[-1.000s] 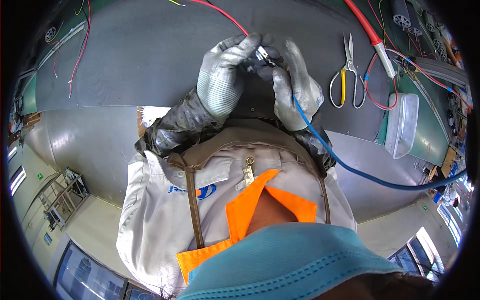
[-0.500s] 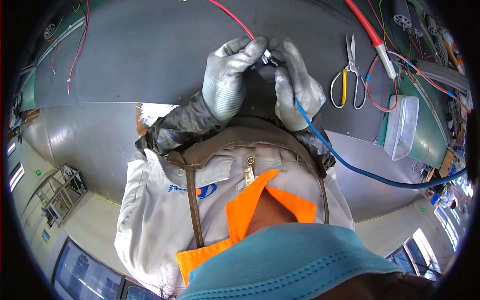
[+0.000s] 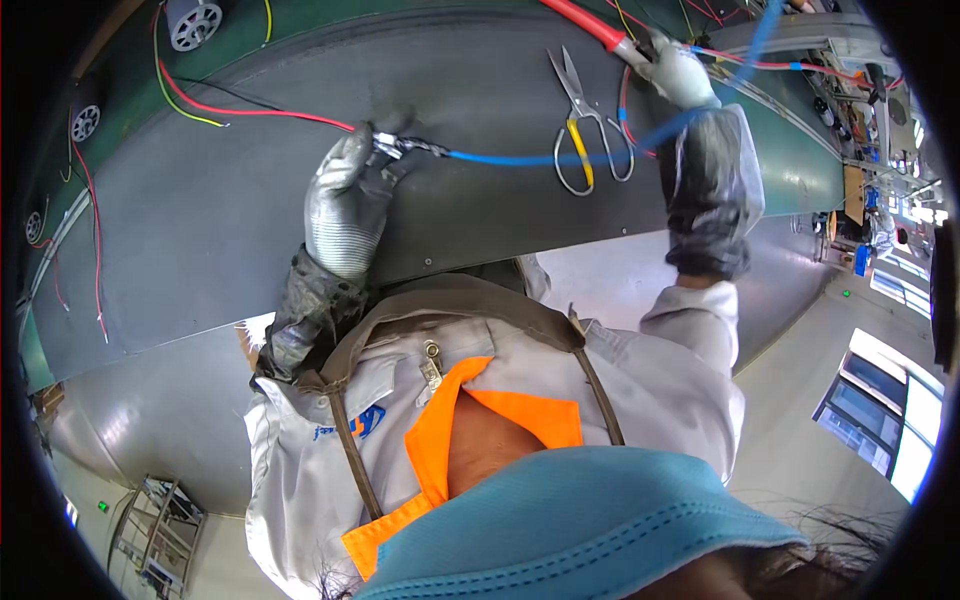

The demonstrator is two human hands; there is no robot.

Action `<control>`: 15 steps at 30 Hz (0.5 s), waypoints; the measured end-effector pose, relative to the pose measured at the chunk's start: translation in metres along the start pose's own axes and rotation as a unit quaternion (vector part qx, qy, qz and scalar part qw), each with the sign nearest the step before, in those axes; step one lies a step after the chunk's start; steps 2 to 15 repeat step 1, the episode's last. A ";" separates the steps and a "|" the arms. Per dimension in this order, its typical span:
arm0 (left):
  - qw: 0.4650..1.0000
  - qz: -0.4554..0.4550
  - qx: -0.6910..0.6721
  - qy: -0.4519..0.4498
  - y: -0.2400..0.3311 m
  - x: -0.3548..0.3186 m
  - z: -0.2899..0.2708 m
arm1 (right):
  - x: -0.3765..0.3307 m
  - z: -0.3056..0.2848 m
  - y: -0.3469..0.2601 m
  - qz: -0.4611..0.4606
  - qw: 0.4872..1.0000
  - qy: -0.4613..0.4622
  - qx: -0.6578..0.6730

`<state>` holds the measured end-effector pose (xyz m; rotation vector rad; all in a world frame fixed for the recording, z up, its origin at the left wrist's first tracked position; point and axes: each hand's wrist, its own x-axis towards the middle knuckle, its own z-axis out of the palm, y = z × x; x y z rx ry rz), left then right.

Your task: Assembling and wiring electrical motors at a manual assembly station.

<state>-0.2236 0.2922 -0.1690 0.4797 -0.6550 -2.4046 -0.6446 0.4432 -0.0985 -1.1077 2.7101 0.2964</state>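
My left hand [image 3: 350, 195], in a grey-and-white glove, pinches a silvery metal terminal [image 3: 388, 146] over the dark worktop. A red wire [image 3: 270, 112] runs into it from the left. On its right side a dark, twisted-looking piece [image 3: 428, 148] leads into a blue cable [image 3: 520, 160]. My gloved right hand [image 3: 682, 75] is stretched out to the far right, its fingers closed around the grey end of a red-handled tool [image 3: 590, 22]; part of that end is hidden. The blue cable crosses above scissors [image 3: 580, 120] and over my right forearm, blurred there.
The scissors, with one yellow grip, lie between my hands on the dark worktop [image 3: 480, 215]. Small motors [image 3: 193, 25] with loose wires stand at the far left. Red wires with blue bands [image 3: 800, 66] stretch along the right side. The worktop's near edge is by my waist.
My right hand has left the terminal and reached far right to the red-handled tool. My left hand still holds the terminal, now further left. The view has turned, and the blue cable now passes across the worktop.
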 end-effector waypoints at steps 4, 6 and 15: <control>1.000 0.011 -0.004 0.004 0.005 -0.001 -0.002 | 0.022 0.004 0.009 -0.035 0.999 -0.031 0.023; 1.000 0.011 -0.004 0.004 0.005 -0.001 -0.002 | 0.022 0.004 0.009 -0.035 0.999 -0.031 0.023; 1.000 0.011 -0.004 0.004 0.005 -0.001 -0.002 | 0.022 0.004 0.009 -0.035 0.999 -0.031 0.023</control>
